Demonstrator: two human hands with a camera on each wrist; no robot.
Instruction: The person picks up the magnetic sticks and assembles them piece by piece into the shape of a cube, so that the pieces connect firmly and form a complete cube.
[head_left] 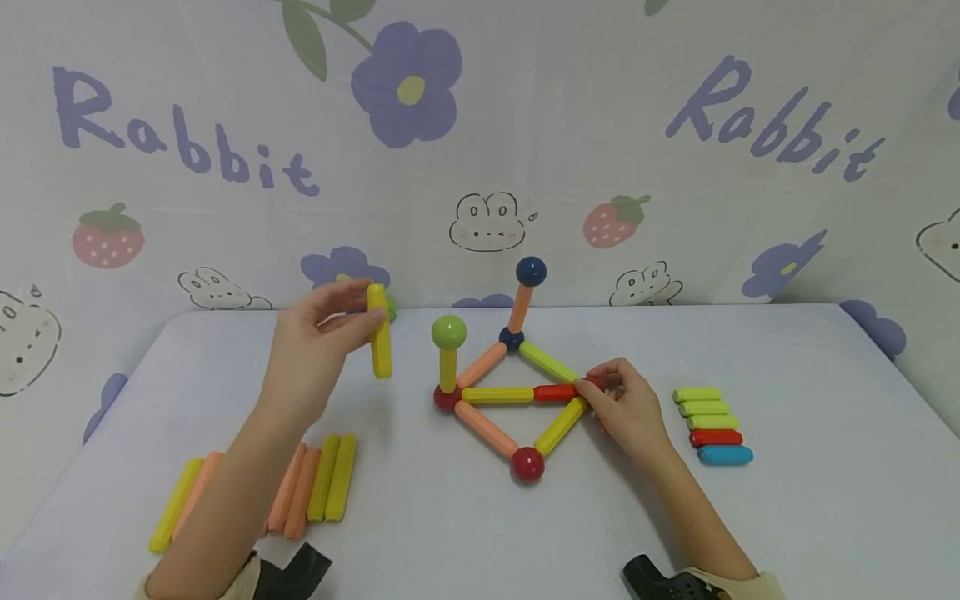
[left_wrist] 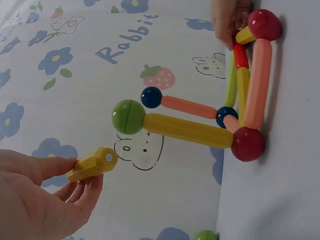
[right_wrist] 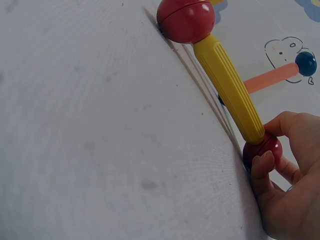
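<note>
My left hand [head_left: 311, 354] pinches a yellow magnetic rod [head_left: 382, 337] upright above the table, left of a rod-and-ball frame. A pale metal tip shows on the rod's end [left_wrist: 109, 157] in the left wrist view. At the frame's right corner, my right hand [head_left: 628, 412] grips a red ball [right_wrist: 270, 146], partly covered by the fingers. Orange, yellow, lime and red rods join this ball, a left red ball [head_left: 446, 398], a near red ball [head_left: 528, 465] and a dark blue ball [head_left: 512, 338]. Two upright rods carry a green ball [head_left: 449, 332] and a blue ball [head_left: 531, 272].
Several yellow and orange rods [head_left: 342, 479] lie at the left, partly behind my left forearm. On the right is a column of short lime, red and blue rods [head_left: 724, 455]. Another green ball [left_wrist: 206, 235] sits behind the held rod. A printed cloth [head_left: 540, 150] hangs behind the table.
</note>
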